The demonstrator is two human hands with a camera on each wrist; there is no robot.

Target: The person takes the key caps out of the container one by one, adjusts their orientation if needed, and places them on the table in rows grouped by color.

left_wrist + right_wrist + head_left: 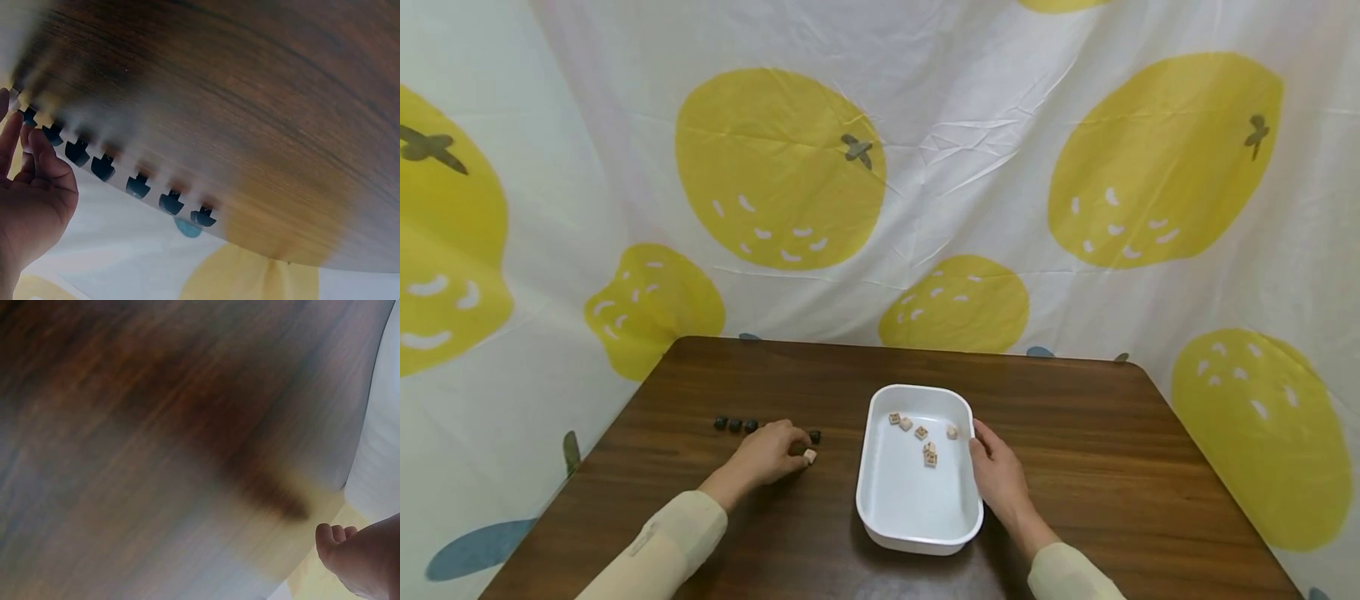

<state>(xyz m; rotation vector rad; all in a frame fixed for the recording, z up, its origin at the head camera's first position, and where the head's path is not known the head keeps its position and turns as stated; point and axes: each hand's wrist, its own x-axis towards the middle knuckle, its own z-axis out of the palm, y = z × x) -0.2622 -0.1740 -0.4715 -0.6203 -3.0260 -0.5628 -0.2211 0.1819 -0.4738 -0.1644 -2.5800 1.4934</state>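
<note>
In the head view my left hand [767, 454] reaches over the table left of the tray, pinching a small beige block-like piece [809, 457] between thumb and fingertips. That piece also shows pale [14, 99] at the fingertips in the left wrist view. A row of small black pieces [137, 185] runs beside the hand; the hand hides some of them in the head view. My right hand [1000, 475] grips the right side of a white rectangular tray [919, 508]. Inside the tray lie several small beige square pieces [921, 432], mostly toward its far half.
A dark brown wooden table [1090, 467] carries everything. Behind it hangs a white cloth [940, 192] printed with yellow lemons, close to the table's far edge. One black piece [815, 437] sits just beyond the left fingertips, between hand and tray.
</note>
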